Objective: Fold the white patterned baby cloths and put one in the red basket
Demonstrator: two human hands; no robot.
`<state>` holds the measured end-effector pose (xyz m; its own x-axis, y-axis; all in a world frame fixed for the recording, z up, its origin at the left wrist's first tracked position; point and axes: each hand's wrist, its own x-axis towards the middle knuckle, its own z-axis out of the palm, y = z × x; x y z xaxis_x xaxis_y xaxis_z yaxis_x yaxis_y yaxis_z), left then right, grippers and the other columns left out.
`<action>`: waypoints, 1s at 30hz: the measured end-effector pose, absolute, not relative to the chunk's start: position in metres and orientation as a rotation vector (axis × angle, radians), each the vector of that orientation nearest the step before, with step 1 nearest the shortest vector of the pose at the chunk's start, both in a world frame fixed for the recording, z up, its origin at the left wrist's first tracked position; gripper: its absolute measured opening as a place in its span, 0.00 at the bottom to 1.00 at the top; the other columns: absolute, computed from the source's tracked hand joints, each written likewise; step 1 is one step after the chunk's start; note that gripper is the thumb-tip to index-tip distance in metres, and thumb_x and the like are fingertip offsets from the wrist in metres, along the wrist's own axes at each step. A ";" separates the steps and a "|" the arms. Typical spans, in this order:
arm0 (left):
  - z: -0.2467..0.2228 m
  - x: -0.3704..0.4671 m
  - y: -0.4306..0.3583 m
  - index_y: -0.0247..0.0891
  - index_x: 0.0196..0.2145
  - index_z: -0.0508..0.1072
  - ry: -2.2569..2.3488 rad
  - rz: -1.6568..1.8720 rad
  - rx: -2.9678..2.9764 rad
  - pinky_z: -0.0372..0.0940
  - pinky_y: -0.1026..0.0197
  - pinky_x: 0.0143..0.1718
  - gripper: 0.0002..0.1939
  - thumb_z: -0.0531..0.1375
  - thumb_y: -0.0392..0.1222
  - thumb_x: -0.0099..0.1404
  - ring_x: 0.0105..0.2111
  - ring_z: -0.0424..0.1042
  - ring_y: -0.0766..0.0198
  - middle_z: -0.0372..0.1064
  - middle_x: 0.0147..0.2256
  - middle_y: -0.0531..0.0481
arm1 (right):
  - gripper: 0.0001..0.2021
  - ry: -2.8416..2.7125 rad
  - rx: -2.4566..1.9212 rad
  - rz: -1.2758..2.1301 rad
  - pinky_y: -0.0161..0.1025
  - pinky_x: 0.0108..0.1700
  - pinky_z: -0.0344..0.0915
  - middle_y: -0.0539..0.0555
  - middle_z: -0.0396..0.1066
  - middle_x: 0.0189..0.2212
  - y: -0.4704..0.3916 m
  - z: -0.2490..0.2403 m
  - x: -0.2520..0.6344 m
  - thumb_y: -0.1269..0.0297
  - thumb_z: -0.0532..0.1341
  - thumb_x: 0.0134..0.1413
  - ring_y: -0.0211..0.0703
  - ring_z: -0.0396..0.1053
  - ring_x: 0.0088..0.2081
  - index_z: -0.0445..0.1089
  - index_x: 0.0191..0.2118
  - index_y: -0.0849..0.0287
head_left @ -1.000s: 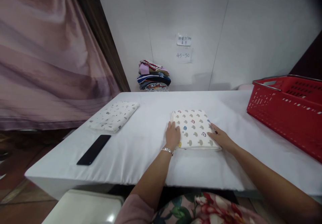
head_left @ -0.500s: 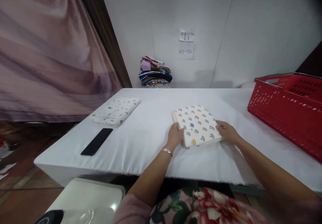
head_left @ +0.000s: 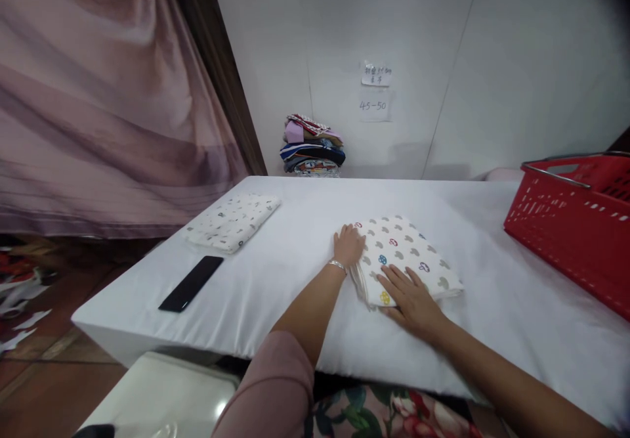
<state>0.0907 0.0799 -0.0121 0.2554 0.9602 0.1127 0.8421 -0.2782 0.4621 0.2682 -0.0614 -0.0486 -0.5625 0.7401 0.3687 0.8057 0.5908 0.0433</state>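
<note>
A folded white cloth with grey mushroom shapes and a few coloured ones [head_left: 403, 247] lies on the white-covered table [head_left: 295, 280]. My left hand [head_left: 349, 245] rests at its left edge, fingers spread over the border. Flat on the cloth's near part lies my right hand [head_left: 413, 300], its fingers stretched out and apart. The cloth's layers show along its left side, and its right corner sticks out. Farther left on the table is another folded white cloth with small dark prints [head_left: 233, 221].
A black phone [head_left: 191, 284] lies near the table's left edge. At the right stands a red basket [head_left: 575, 228]. Folded fabrics [head_left: 314, 146] are piled by the wall behind the table. A white stool [head_left: 162, 392] is at the lower left.
My right hand has left the cloth's right edge and moved left onto its top. My left hand has shifted up along the left edge. The view has turned slightly left.
</note>
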 end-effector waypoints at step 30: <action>-0.023 0.050 0.119 0.36 0.59 0.61 1.510 0.780 1.719 0.57 0.57 0.56 0.28 0.55 0.33 0.60 0.53 0.66 0.57 0.65 0.55 0.44 | 0.24 -2.432 -1.301 -0.149 0.53 0.58 0.51 0.64 0.59 0.58 -0.064 -0.032 0.221 0.65 0.54 0.56 0.54 0.56 0.58 0.60 0.58 0.64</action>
<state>0.0495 0.1192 -0.0230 0.1359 0.9906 -0.0123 0.5630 -0.0670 0.8237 0.2212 -0.0643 -0.0316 -0.5009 0.7797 0.3757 0.8198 0.5666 -0.0830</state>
